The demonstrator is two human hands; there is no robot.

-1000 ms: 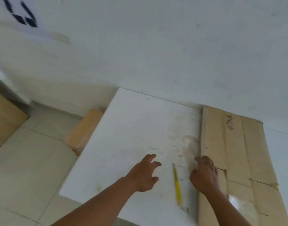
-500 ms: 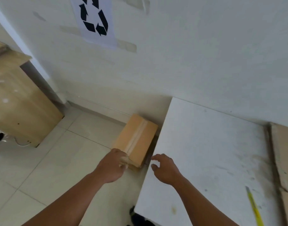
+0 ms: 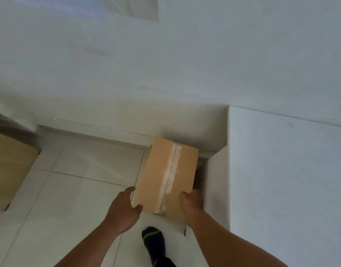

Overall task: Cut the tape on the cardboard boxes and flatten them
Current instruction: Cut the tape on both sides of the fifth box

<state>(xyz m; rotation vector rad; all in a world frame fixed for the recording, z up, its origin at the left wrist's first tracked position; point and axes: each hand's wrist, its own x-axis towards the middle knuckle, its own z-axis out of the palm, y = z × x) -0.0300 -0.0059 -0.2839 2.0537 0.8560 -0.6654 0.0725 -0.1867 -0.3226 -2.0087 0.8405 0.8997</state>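
box (image 3: 165,174): on floor (image 3: 69,189), desk (image 3: 281,170) at its 3 o'clock; tape (image 3: 170,176) uncut.
left hand (image 3: 125,207): grip closed round the 7 o'clock corner.
right hand (image 3: 190,201): thumb on top at 5 o'clock; fingers hidden, probably clamping the side.
handling: likely light and stiff; lift by the side walls.

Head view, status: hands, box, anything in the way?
Left hand and right hand both grip brown taped cardboard box at near corners. Tape strip looks uncut. White table close on right.

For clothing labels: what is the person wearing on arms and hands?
Nothing visible. The left hand and right hand are ungloved, without rings; the left forearm and right forearm are bare to the frame edge: no sleeves, watch or bands.
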